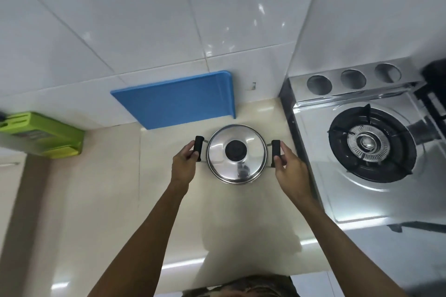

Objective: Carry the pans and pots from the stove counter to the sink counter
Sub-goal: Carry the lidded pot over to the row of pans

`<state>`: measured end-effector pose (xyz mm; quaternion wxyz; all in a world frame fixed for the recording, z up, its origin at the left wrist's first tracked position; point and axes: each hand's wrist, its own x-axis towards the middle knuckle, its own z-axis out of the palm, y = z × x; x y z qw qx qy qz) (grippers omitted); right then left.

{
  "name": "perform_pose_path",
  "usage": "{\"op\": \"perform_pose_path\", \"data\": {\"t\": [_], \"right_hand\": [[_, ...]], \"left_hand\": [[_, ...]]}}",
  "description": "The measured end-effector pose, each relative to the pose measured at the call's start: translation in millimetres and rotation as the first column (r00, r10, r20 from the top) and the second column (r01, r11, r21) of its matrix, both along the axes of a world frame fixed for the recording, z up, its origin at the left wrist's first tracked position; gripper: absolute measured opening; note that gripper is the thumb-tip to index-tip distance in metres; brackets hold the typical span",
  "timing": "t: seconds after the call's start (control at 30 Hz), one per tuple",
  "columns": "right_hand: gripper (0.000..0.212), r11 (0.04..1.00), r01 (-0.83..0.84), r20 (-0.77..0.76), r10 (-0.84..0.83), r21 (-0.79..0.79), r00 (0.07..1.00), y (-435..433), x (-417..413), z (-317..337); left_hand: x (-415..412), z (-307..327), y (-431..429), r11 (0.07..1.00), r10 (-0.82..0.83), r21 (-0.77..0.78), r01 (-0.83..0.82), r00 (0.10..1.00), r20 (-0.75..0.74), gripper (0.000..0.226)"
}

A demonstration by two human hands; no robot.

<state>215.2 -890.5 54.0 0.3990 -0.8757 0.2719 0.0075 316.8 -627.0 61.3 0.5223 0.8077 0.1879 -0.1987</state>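
Note:
A small steel pot [237, 155] with a shiny lid and a black knob sits over the cream counter [115, 200], just left of the stove. It has a black side handle on each side. My left hand [184, 164] is closed around the left handle. My right hand [288, 167] grips the right handle, fingers curled behind it. Whether the pot rests on the counter or is lifted just above it, I cannot tell.
A steel gas stove [369, 152] with a black burner grate stands at the right. A blue cutting board [178, 100] leans on the tiled wall behind the pot. A green knife block [45, 135] stands at the far left. A dark object shows at the far right edge.

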Motion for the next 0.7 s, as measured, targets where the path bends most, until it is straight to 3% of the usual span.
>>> {"op": "perform_pose_path", "data": {"t": [0.33, 0.7], "right_hand": [[0.041, 0.975, -0.175, 0.209, 0.143, 0.139, 0.967, 171, -29, 52], [0.033, 0.784, -0.58, 0.448, 0.446, 0.223, 0.775, 509, -70, 128]], "left_hand": [[-139, 73, 188, 0.924, 0.368, -0.157, -0.349, 0.922, 0.121, 0.039], [-328, 165, 486, 0.676, 0.727, -0.27, -0.685, 0.56, 0.398, 0.034]]}}
